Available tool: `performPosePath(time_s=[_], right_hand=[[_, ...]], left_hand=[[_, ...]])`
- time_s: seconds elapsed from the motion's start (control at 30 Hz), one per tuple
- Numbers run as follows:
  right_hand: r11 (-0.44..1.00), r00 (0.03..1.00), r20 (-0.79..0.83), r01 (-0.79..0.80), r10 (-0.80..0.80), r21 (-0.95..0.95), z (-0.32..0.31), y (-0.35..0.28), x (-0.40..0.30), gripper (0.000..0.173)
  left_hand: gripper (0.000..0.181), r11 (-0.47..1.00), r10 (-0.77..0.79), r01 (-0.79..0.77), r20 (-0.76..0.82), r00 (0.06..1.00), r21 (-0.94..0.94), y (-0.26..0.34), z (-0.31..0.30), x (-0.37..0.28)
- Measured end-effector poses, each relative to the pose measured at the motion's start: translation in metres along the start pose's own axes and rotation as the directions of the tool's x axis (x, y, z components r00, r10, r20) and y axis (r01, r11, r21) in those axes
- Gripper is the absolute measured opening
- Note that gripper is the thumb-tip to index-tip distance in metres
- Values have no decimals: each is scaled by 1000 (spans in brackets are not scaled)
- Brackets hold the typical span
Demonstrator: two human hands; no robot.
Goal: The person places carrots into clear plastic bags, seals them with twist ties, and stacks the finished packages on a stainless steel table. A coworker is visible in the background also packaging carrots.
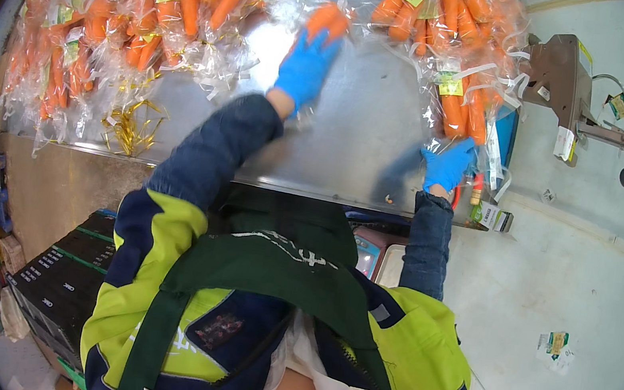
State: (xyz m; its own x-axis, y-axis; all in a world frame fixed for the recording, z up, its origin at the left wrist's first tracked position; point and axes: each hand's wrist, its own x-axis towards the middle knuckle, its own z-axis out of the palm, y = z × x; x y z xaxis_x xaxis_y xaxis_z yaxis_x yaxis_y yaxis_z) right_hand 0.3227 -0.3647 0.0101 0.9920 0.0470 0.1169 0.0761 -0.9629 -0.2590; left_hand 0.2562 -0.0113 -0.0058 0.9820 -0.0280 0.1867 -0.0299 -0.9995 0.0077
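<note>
My left hand point(306, 70), in a blue glove, lies over a bundle of carrots point(327, 19) on the stainless steel table point(348, 115), its fingers spread across the top. Slight blur covers this hand and arm. Near the table's right end, my right hand point(451, 161), also blue-gloved, grips the lower end of a clear plastic bag of carrots point(457, 111) that bears a green and white label. More bagged carrots point(448, 9) lie just beyond it. A large heap of labelled carrot bags point(134, 5) covers the table's left side.
Gold twist ties point(131, 128) lie by the front left edge. A brown bench device with a lever point(563, 93) stands right of the table. A small box point(491, 217) sits at the right front corner. Black crates point(63, 279) are stacked at lower left.
</note>
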Motion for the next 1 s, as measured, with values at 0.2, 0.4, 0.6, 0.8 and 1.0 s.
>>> performPosePath(time_s=[0.2, 0.4, 0.6, 0.8, 1.0], right_hand=[[1000, 954, 299, -8, -1, 28, 29, -11, -4, 34], [766, 836, 458, -73, -303, 639, 15, -162, -92, 23], [322, 775, 613, -547, -156, 773, -28, -149, -180, 34], [-129, 470, 760, -876, -449, 466, -15, -215, -237, 69], [-427, 408, 683, -891, -606, 153, 68, -202, -188, 55]], left_hand=[[42, 690, -143, 235, 190, 971, -684, 35, -53, -29], [43, -669, 175, 529, 581, 795, -522, 52, -57, -98], [40, -651, 286, 661, 686, 669, -373, -21, -47, -185], [24, -450, 375, 704, 600, 707, -549, -23, -106, -228], [26, -266, 502, 722, 548, 669, -638, -44, -114, -257]])
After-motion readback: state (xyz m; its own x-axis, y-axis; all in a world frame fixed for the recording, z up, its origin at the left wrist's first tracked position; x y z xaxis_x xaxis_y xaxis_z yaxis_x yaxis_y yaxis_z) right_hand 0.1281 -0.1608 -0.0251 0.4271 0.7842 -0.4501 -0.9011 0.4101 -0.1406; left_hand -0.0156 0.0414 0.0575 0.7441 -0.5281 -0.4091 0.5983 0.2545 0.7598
